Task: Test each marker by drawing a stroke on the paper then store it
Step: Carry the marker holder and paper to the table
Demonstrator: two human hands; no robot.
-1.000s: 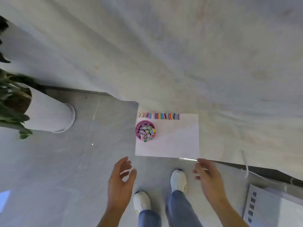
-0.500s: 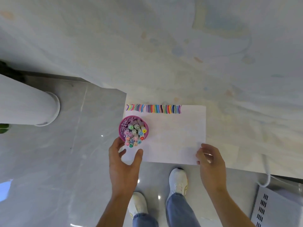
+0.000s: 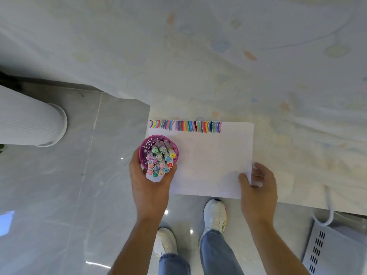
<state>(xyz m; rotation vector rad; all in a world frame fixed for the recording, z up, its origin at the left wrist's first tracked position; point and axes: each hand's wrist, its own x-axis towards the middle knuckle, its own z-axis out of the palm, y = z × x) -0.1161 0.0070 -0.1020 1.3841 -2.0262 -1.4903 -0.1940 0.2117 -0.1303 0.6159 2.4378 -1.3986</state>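
At the left edge of the frame a white ribbed planter (image 3: pixel 29 120) stands on the grey floor.

Left of centre, the purple mesh cup (image 3: pixel 158 148) sits over the left part of the paper, filled with capped markers (image 3: pixel 160 161). The left hand (image 3: pixel 151 185) grips the cup from below, with fingers on its left wall and the thumb on its right. Half a second earlier this hand was spread just short of the cup.

The paper (image 3: pixel 212 161) lies at the near corner of the table (image 3: pixel 297 135). A row of coloured strokes (image 3: pixel 186 127) runs along its upper edge.

At the paper's lower right corner, the right hand (image 3: pixel 258 187) pinches the sheet, thumb on top and fingers curled at the right edge. It has moved slightly up that edge.

A white vented unit (image 3: pixel 337 251) occupies the lower right.
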